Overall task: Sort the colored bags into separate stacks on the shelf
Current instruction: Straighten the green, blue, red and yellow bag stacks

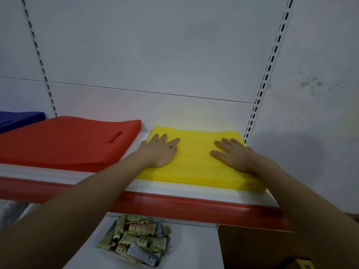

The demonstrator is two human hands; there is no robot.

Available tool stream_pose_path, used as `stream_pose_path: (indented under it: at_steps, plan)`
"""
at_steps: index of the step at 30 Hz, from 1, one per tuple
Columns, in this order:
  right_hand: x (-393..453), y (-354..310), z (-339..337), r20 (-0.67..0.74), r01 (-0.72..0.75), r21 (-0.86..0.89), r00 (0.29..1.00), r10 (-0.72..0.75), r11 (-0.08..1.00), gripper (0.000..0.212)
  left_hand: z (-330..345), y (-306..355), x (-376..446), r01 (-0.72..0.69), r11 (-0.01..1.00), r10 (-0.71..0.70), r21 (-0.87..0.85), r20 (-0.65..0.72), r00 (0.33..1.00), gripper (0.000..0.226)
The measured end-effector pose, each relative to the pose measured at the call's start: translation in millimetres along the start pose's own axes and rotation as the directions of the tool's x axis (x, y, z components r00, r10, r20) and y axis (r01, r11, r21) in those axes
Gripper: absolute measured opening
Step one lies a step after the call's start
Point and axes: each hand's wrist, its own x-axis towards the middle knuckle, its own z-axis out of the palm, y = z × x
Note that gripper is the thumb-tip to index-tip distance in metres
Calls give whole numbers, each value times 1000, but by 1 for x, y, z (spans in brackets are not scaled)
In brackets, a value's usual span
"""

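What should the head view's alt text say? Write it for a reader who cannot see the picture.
Both hands, left hand and right hand, press flat on a yellow bag stack on a shelf. A red bag stack lies to its left, a blue stack beyond.

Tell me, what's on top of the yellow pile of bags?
Both hands lie flat on the yellow stack: the left hand near its left edge, the right hand toward its right. The bags underneath them are covered.
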Motion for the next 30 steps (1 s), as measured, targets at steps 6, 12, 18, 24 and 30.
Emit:
stream_pose_path:
  at_steps: [6, 12, 18, 24, 30]
  plan:
    - [-3, -1, 0, -14, 2, -5, 1000, -2, 1000, 71, 1, 0, 1, -11, 999, 9, -30, -85, 996, 49]
    - [-5, -4, -1, -6, -16, -28, 1000, 16, 999, 71, -5, 4, -13, -38, 994, 63, 98, -268, 961, 44]
    - [-6, -6, -2, 0, -30, -46, 1000, 30, 998, 71, -7, -9, -28, -77, 996, 75, 50, 31, 997, 68]
    - [-9, -8, -3, -9, -27, -76, 1000, 26, 997, 68, 5, -6, -47, -68, 998, 69, 13, -23, 997, 56]
    - [-20, -23, -15, -43, -51, -395, 998, 38, 917, 66, 7, -7, -45, -67, 997, 67, 37, -13, 998, 57]
